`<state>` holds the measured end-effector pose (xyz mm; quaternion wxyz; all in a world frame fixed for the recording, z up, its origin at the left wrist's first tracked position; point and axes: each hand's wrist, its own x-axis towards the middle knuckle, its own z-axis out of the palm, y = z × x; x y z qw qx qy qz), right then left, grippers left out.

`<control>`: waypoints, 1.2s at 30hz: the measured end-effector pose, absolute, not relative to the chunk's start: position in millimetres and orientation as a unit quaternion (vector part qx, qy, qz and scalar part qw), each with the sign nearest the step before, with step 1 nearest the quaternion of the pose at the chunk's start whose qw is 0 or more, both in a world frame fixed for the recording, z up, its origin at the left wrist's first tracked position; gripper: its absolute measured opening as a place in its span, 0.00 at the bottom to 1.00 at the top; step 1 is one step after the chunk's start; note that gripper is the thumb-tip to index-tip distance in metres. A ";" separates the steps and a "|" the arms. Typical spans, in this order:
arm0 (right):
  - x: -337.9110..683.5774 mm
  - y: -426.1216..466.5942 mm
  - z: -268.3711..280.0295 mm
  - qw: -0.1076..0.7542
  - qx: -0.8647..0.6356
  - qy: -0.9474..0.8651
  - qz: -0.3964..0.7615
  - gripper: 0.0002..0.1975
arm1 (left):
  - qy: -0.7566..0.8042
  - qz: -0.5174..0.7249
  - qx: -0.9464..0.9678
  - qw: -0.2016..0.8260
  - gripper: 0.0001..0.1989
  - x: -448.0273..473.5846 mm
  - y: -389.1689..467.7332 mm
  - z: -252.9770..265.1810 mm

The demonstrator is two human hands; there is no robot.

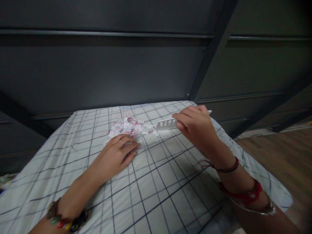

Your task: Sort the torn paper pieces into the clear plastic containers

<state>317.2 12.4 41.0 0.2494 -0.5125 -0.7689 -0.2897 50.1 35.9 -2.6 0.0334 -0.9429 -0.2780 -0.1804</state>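
A loose pile of torn paper scraps (129, 125), white with pink and red marks, lies on the checked tablecloth (156, 182). My left hand (123, 148) rests palm down at the near edge of the pile. Its fingers are a little bent and apart, and no held thing shows. My right hand (192, 122) is closed round a white plastic tool with slots (167, 123), held on edge with its slotted end towards the pile. A thin white tip of it sticks out beyond my knuckles. A few scraps (148, 131) lie between the pile and the slotted end.
Dark grey panels with metal bars (109, 71) stand right behind the table's far edge. The tablecloth hangs over the sides in folds. Wooden floor (280, 146) shows at the right.
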 end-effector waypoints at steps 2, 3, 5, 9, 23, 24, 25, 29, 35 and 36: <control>320.5 9.5 43.6 0.260 -0.504 -0.775 -0.278 0.11 | -0.277 -0.181 -0.943 0.031 0.13 50.4 35.9 -2.4; 321.8 8.2 44.7 0.264 -0.502 -0.777 -0.275 0.11 | -0.277 -0.181 -0.943 0.030 0.13 50.5 35.8 -2.3; 324.1 6.3 46.0 0.269 -0.499 -0.777 -0.274 0.10 | -0.276 -0.178 -0.944 0.029 0.13 50.7 35.8 -2.2; 329.6 5.7 46.4 0.263 -0.482 -0.787 -0.282 0.10 | -0.268 -0.172 -0.947 0.032 0.13 50.3 36.1 -2.1; 339.4 3.6 47.3 0.293 -0.439 -0.807 -0.265 0.12 | -0.266 -0.161 -0.950 0.012 0.13 49.4 36.5 -2.2; 340.4 3.1 47.6 0.295 -0.436 -0.807 -0.267 0.11 | -0.265 -0.158 -0.951 0.011 0.13 49.4 36.5 -2.2; 341.3 2.5 48.1 0.298 -0.437 -0.805 -0.270 0.11 | -0.265 -0.156 -0.952 0.009 0.13 49.4 36.5 -2.3; 342.8 0.1 49.7 0.303 -0.458 -0.783 -0.293 0.11 | -0.267 -0.168 -0.949 0.002 0.13 49.7 35.8 -2.1; 342.5 0.8 49.1 0.290 -0.448 -0.798 -0.282 0.11 | -0.266 -0.161 -0.950 -0.001 0.13 49.9 35.5 -1.5; 342.5 1.1 48.9 0.284 -0.452 -0.797 -0.283 0.11 | -0.267 -0.159 -0.950 0.001 0.13 49.8 35.7 -1.6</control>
